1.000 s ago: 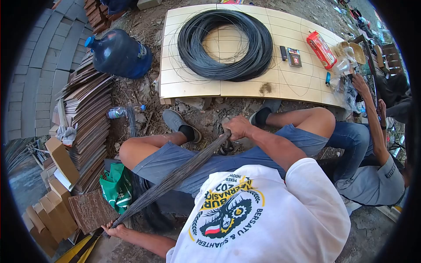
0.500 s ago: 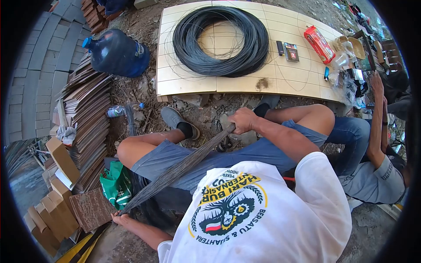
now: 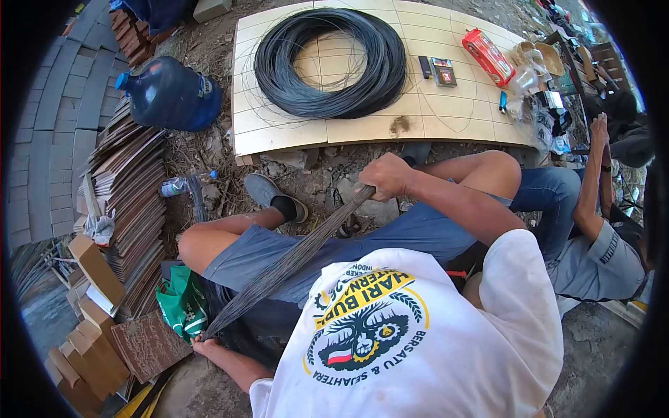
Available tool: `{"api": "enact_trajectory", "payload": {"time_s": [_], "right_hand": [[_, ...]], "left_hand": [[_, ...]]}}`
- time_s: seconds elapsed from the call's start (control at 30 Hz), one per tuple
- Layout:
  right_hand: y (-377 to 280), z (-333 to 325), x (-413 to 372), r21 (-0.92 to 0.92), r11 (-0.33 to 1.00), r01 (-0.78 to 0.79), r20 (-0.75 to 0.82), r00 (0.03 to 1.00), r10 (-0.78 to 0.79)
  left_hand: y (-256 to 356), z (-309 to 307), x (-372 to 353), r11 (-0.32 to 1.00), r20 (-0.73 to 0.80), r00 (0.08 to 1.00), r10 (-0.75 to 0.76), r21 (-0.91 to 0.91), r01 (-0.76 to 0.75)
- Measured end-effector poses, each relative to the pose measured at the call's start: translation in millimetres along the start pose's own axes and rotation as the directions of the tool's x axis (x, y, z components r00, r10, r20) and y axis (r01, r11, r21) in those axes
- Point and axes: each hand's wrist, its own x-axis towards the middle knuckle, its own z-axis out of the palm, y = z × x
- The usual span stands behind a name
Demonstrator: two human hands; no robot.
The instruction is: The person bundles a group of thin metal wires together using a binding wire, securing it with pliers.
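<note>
A long bundle of thin dark wire strands stretches slantwise across my lap. My right hand is closed in a fist round its upper end, above my knees and near the board's front edge. At the lower left, my left hand pinches the tapered other end, beside a green bag. The strands spread wider in the middle, between my two hands. In front of me a large coil of dark wire lies on a pale, line-marked board.
Left of the board stands a blue water jug. Stacked thin sheets and bricks line my left side. A red packet and a cigarette box lie on the board. Another person sits close on my right.
The view has shifted slightly, so the board and coil appear further left. My right hand has turned a little at the bundle's upper end. Both hands keep hold of the wire.
</note>
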Motion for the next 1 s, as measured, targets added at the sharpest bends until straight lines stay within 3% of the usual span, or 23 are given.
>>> {"api": "enact_trajectory", "payload": {"time_s": [0.07,0.13,0.27,0.37,0.4,0.43,0.47,0.5,0.53,0.57,0.6,0.63,0.67,0.7,0.73,0.77,0.8,0.83,0.87,0.9,0.93,0.97,1.0], "right_hand": [[-1,-2,-1,0.0,0.999,0.032,-0.051,0.998,-0.032],[3,-10,-6,0.012,0.999,0.031,-0.243,0.97,-0.028],[8,-23,-18,-0.041,0.999,0.025,-0.237,0.971,-0.034],[2,-40,-17,-0.097,0.995,0.021,-0.212,0.977,-0.041],[2,-45,-14,-0.115,0.993,0.013,-0.23,0.972,-0.04],[-1,-47,-13,-0.123,0.992,0.003,-0.249,0.968,-0.034],[-2,-49,-11,-0.125,0.992,-0.001,-0.253,0.967,-0.031],[-3,-51,-9,-0.102,0.995,-0.025,-0.255,0.967,-0.002],[-5,-50,-8,-0.073,0.996,-0.05,-0.256,0.966,0.03],[-6,-49,-7,-0.072,0.996,-0.056,-0.256,0.966,0.036],[-7,-47,-6,-0.051,0.995,-0.088,-0.264,0.962,0.072],[-5,-47,-5,-0.036,0.993,-0.109,-0.265,0.959,0.096],[-6,-47,-4,-0.04,0.996,-0.085,-0.247,0.966,0.073],[-7,-47,-3,0.043,0.994,-0.101,-0.279,0.954,0.109],[-8,-48,0,0.128,0.986,-0.11,-0.312,0.939,0.145],[-9,-49,5,0.128,0.989,-0.077,-0.317,0.942,0.114],[-13,-51,7,0.247,0.963,-0.113,-0.379,0.903,0.203],[-15,-51,6,0.37,0.918,-0.147,-0.428,0.85,0.308],[-12,-51,1,0.447,0.866,-0.224,-0.365,0.838,0.405],[-10,-53,-3,0.457,0.86,-0.225,-0.385,0.822,0.42],[-9,-57,-8,0.637,0.709,-0.302,-0.216,0.814,0.54],[-6,-59,-16,0.772,0.514,-0.374,-0.025,0.79,0.613],[1,-54,-22,0.782,0.501,-0.371,-0.04,0.772,0.634]], "left_hand": [[1,-5,4,1.0,0.013,1.0,-0.006,0.008,0.006],[-4,-3,3,0.997,0.088,0.996,-0.024,-0.064,0.03],[-16,-11,-21,0.989,0.229,0.964,-0.135,-0.03,0.146],[-33,-15,-35,0.976,0.18,0.973,-0.145,0.185,0.111],[-39,-22,-40,0.97,0.203,0.977,-0.057,0.241,0.007],[-42,-22,-42,0.97,0.207,0.976,-0.059,0.244,0.007],[-43,-20,-45,0.975,-0.06,0.996,0.063,0.216,-0.049],[-43,-14,-64,0.974,-0.322,0.931,0.171,0.2,-0.11],[-45,-7,-113,0.847,-0.426,0.757,0.495,0.429,-0.313],[-42,6,-160,0.845,-0.421,0.759,0.497,0.432,-0.315],[-39,18,-208,0.596,-0.067,0.644,0.762,0.461,-0.657],[-39,30,-263,0.282,0.268,0.381,0.885,0.343,-0.896],[-41,50,-331,0.236,0.488,0.277,0.828,0.145,-0.961],[-47,65,-376,0.351,0.704,0.166,0.69,-0.126,-0.928],[-58,78,-423,0.419,0.858,0.004,0.513,-0.246,-0.874],[-68,87,-460,0.468,0.961,-0.164,0.225,-0.254,-0.847],[-82,100,-503,0.519,0.957,-0.29,0.019,-0.257,-0.815],[-97,107,-537,0.489,0.911,-0.354,-0.211,-0.215,-0.845],[-115,107,-563,0.357,0.838,-0.446,-0.315,-0.331,-0.874],[-134,110,-580,0.244,0.764,-0.507,-0.399,-0.445,-0.862],[-155,108,-594,0.147,0.744,-0.494,-0.449,-0.484,-0.863],[-171,108,-602,0.143,0.724,-0.511,-0.463,-0.508,-0.849],[-186,110,-610,0.047,0.731,-0.41,-0.546,-0.461,-0.886]]}}
